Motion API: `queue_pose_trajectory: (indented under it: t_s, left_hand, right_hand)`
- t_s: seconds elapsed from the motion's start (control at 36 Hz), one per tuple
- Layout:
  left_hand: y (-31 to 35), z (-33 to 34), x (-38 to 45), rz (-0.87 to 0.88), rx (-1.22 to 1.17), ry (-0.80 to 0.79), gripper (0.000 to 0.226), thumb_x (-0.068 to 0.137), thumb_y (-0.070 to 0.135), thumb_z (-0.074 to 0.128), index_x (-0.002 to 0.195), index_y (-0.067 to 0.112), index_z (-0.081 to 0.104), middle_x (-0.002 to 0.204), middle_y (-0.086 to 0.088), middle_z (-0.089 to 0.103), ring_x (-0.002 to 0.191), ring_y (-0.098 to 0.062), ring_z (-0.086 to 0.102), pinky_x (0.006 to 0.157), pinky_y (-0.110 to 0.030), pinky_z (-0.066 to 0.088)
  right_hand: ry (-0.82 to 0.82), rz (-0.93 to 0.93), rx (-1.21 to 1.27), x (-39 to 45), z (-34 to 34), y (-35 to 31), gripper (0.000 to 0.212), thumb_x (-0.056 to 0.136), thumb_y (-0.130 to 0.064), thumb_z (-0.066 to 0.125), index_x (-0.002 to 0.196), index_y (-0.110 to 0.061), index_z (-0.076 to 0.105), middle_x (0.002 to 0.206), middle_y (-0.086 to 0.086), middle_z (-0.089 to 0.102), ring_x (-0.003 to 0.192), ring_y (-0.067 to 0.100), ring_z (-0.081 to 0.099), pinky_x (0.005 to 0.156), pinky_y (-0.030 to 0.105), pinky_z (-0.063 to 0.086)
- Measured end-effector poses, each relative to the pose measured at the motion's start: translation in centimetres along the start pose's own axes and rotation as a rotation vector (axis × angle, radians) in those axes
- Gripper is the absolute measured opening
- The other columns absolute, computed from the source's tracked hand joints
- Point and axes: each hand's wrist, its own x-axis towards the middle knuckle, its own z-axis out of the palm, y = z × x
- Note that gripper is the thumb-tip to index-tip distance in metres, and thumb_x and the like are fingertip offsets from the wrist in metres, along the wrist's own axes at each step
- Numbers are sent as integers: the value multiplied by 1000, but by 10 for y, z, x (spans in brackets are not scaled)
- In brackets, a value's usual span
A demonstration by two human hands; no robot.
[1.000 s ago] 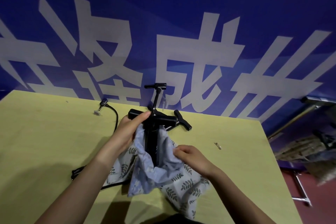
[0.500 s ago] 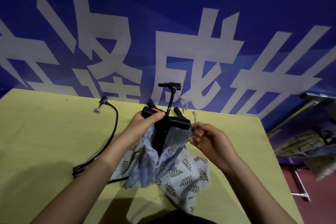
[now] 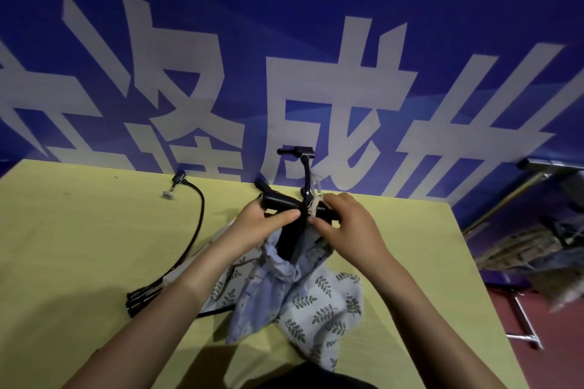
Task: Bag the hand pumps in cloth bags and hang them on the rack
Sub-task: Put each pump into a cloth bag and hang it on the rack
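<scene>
Black hand pump (image 3: 292,232) stands upright in the leaf-print cloth bag (image 3: 303,290) on the yellow table (image 3: 79,249), handle protruding above the mouth. Left hand (image 3: 264,224) grips the handle; right hand (image 3: 344,227) pinches the drawstring (image 3: 314,208) beside it. Risk: cinching around the handle leaves the bag unclosed. The hose (image 3: 305,177) may snag the cord.

Workshop or stall, big blue banner (image 3: 284,9) w/ white lettering, yellow worktable (image 3: 79,246), metal rack (image 3: 543,167)
</scene>
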Motion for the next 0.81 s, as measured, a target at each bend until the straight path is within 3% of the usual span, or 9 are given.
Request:
queue_pose_trajectory:
  t_s: [0.08, 0.22, 0.28, 0.36, 0.44, 0.56, 0.64, 0.72, 0.81]
  left_hand:
    - [-4, -4, -3, -66, -57, -61, 18, 84, 29, 68, 102, 25, 66, 111, -20, 68, 106, -32, 64, 99, -44, 49]
    - [-21, -15, -8, -147, 48, -105, 24, 91, 18, 62, 108, 35, 58, 112, -1, 62, 100, -17, 63, 94, -37, 51]
    - [-29, -18, -13, -216, 63, -135, 19, 89, 25, 66, 108, 25, 62, 109, -4, 64, 98, -18, 65, 93, -37, 53]
    - [-39, -19, -20, -264, 39, -150, 13, 91, 18, 64, 98, 7, 66, 89, -9, 65, 81, -19, 65, 85, -35, 57]
    - [-41, -13, -27, -229, 39, -116, 8, 93, 11, 60, 90, 6, 66, 80, -9, 63, 70, -16, 62, 72, -27, 56]
    - [-39, -1, -30, -195, -26, 28, 11, 93, 15, 60, 103, 11, 64, 92, -10, 67, 81, -20, 64, 77, -32, 55]
    - [-40, 7, -34, -213, -73, 21, 22, 90, 20, 65, 110, 13, 62, 99, -10, 67, 85, -18, 65, 74, -27, 56]
    - [-42, 10, -39, -191, 24, 26, 25, 86, 26, 70, 107, 16, 63, 96, -6, 67, 83, -16, 64, 70, -24, 52]
    - [-45, 14, -44, -147, 172, 29, 23, 85, 27, 71, 93, 6, 65, 81, -4, 62, 76, -15, 58, 68, -28, 44]
  right_hand:
    - [-32, 9, 94, 6, -3, 8, 28, 87, -37, 67, 106, -17, 67, 94, -1, 63, 89, 19, 58, 78, 38, 47]
    - [-12, 53, 227, 6, -3, 17, 17, 89, -31, 66, 96, -16, 65, 93, -1, 64, 89, 18, 58, 80, 43, 48]
    - [12, 71, 263, 5, -3, 20, 18, 89, -30, 66, 94, -13, 65, 91, 2, 64, 88, 20, 58, 80, 46, 48]
    - [30, 79, 307, 2, -1, 22, 24, 88, -30, 68, 93, -7, 63, 90, 10, 64, 87, 25, 57, 79, 48, 46]
    - [32, 64, 351, -1, 0, 19, 16, 87, -27, 69, 91, -12, 66, 90, 7, 65, 86, 21, 58, 77, 42, 47]
    - [12, 43, 401, -6, 0, 14, 7, 86, -24, 70, 91, -19, 68, 90, 0, 65, 85, 15, 59, 76, 35, 46]
    - [17, 38, 407, -10, 0, 13, 9, 85, -23, 71, 93, -18, 69, 91, 0, 66, 86, 13, 59, 75, 31, 46]
    - [27, 37, 417, -13, 1, 14, 6, 85, -24, 71, 86, -26, 66, 87, -1, 64, 81, 12, 58, 70, 27, 44]
    - [19, 41, 432, -18, 1, 15, 6, 85, -26, 71, 88, -24, 66, 87, 0, 64, 82, 15, 59, 73, 31, 46]
